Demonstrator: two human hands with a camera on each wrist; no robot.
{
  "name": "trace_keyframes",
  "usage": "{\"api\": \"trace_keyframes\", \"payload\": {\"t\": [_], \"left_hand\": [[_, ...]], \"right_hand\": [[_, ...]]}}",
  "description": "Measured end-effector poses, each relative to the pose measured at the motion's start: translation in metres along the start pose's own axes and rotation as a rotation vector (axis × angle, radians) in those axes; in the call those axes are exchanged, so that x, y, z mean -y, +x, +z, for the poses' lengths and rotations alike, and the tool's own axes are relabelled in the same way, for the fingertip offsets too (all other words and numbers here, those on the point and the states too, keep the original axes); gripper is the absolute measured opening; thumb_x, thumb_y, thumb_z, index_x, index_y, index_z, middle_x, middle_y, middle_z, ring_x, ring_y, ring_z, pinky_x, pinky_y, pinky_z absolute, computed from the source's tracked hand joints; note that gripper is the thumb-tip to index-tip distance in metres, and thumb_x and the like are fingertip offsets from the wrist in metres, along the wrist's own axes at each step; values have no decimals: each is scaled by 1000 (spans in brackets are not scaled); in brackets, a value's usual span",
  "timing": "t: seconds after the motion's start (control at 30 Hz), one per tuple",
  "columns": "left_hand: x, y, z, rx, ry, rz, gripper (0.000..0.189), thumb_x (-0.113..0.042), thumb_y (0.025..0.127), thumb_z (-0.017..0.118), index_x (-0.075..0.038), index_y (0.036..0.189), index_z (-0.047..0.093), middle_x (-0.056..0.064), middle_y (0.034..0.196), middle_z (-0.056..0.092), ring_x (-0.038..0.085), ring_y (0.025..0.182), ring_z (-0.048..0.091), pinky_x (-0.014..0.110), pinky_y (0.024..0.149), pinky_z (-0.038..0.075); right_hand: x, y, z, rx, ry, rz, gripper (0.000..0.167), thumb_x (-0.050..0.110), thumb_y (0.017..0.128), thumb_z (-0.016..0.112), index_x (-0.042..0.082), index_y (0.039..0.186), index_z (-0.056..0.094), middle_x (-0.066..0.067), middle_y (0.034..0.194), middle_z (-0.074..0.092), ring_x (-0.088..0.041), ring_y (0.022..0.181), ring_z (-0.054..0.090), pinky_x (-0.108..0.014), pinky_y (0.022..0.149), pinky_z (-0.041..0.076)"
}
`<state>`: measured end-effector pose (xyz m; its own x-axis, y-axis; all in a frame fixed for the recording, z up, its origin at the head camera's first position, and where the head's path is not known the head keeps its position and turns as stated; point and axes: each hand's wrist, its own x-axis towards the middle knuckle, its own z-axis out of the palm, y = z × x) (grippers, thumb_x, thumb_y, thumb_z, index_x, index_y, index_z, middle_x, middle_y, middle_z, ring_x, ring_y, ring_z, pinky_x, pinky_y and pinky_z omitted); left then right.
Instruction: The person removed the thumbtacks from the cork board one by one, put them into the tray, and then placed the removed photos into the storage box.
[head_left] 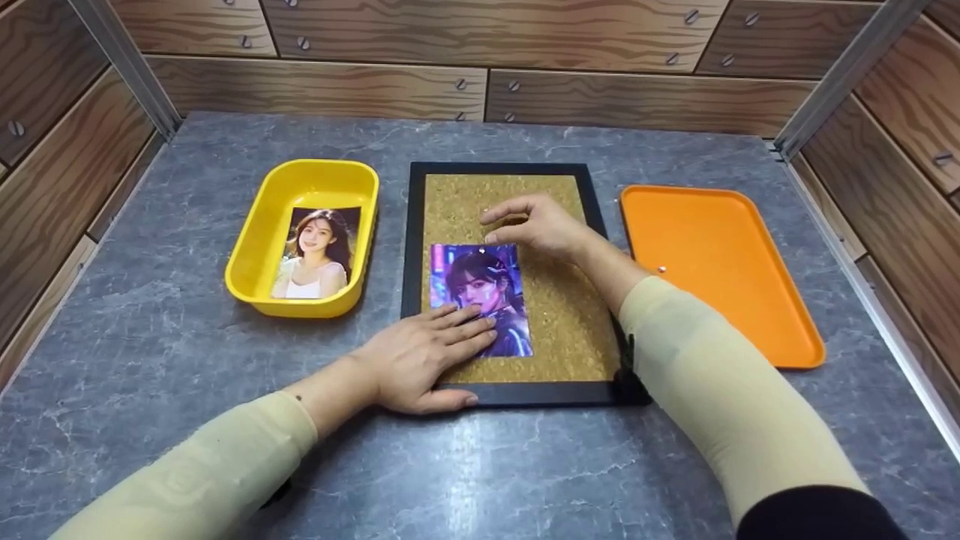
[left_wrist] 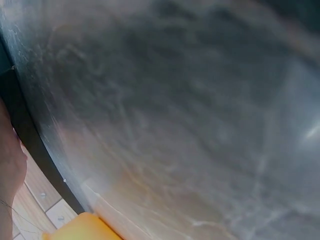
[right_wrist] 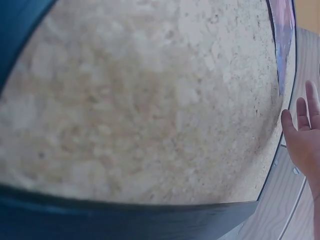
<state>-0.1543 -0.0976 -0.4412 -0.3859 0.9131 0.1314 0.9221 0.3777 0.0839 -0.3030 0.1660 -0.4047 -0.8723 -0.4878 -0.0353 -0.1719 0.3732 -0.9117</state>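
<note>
A purple-and-blue picture card [head_left: 480, 274] lies on the cork board [head_left: 570, 315], which has a black frame. A small shiny pushpin [head_left: 482, 250] shows at the card's top edge. My left hand [head_left: 420, 360] presses flat on the card's lower part, its thumb over the frame's front edge. Just above the pin is my right hand [head_left: 544, 225], thumb and index finger apart with nothing visible between them. The right wrist view shows that hand [right_wrist: 302, 135] beside the board, fingers apart. Only part of the left hand [left_wrist: 10, 160] is seen in the left wrist view.
Left of the board, a yellow tray [head_left: 247, 281] holds a photo of a person in white [head_left: 315, 259]. An orange tray [head_left: 720, 247] lies to the right, partly behind my right sleeve, with a small shiny pin [head_left: 661, 268] in it. Wood-patterned walls surround the grey marbled tabletop [head_left: 300, 360].
</note>
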Motion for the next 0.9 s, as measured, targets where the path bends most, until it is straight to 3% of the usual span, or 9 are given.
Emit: {"api": "trace_keyframes", "payload": {"t": [0.2, 0.57, 0.9], "left_hand": [[0, 1, 0, -23, -10, 8, 83, -65, 106, 43, -4, 163, 41, 13, 168, 39, 33, 157, 32, 46, 130, 22], [1, 1, 2, -9, -16, -3, 83, -66, 107, 40, -6, 164, 39, 12, 169, 38, 32, 157, 31, 45, 130, 21], [0, -1, 2, 0, -20, -16, 84, -66, 106, 41, -6, 164, 39, 11, 169, 37, 32, 158, 30, 44, 131, 20]], "right_hand": [[-5, 2, 1, 22, -31, -21, 34, -1, 91, 81, -7, 124, 74, -18, 127, 73, -27, 121, 65, -28, 104, 51], [-11, 1, -2, 103, -77, 19, 34, 3, 94, 79, -3, 127, 74, -14, 131, 72, -25, 128, 60, -34, 114, 45], [-14, 3, 3, 112, -67, 49, 33, 6, 94, 81, -2, 125, 76, -15, 139, 66, -26, 136, 55, -38, 121, 39]]}}
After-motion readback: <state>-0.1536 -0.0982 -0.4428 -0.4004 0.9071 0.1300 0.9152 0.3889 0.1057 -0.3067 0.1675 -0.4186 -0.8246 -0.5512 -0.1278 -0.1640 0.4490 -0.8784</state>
